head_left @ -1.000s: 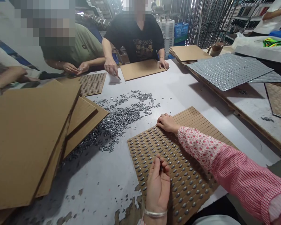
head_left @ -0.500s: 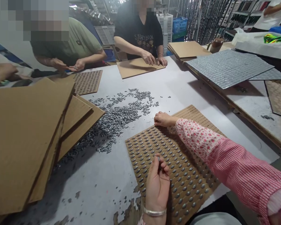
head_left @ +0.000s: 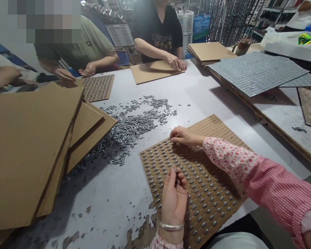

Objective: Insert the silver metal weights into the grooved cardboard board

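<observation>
In the head view, the left hand (head_left: 175, 197) hovered over the near part of the perforated board (head_left: 217, 125), its grip pinched narrow on a small metal piece (head_left: 175, 170) between thumb and fingertips. The right hand (head_left: 181, 135) rested on the board's far edge, fingers curled together; whether that grip held anything could not be told. The board lay flat on the desk (head_left: 209, 97), many holes filled. A heap of metal pieces (head_left: 129, 129) lay just beyond, beside stacked cardboard sheets (head_left: 28, 145).
</observation>
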`<state>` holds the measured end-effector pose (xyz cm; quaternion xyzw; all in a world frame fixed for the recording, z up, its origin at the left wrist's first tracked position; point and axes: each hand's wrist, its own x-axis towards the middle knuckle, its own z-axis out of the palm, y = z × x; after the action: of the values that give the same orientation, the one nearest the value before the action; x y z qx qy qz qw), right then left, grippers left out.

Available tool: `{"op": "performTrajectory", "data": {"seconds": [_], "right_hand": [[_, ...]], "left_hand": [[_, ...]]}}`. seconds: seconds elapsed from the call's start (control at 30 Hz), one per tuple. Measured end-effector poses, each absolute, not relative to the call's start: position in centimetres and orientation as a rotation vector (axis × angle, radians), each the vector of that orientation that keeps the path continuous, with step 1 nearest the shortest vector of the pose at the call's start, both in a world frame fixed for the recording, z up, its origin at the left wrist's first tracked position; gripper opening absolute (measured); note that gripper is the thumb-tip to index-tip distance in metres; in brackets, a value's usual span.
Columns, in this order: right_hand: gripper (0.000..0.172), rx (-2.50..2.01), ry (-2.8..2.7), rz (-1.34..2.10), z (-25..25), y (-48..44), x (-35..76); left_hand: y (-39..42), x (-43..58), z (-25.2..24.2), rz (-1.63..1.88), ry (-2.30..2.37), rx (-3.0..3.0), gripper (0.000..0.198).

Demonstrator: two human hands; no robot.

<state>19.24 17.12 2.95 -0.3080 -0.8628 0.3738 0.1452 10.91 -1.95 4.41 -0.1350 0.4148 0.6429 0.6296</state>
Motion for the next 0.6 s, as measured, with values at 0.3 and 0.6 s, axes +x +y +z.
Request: {"op": "performTrajectory", "data": {"seconds": [0.3, 0.6], "right_hand": [[0.023, -0.493, -2.126, 2.030, 4.8, 10.4, 21.0], [0.012, -1.143, -2.105, 1.185, 3.0, 18.4, 21.5]], "left_hand": [[-1.7, 11.2, 4.4, 1.513, 0.855, -0.247, 0.014], [-2.2, 10.6, 4.8, 1.514, 1.008, -0.227, 0.028]]}}
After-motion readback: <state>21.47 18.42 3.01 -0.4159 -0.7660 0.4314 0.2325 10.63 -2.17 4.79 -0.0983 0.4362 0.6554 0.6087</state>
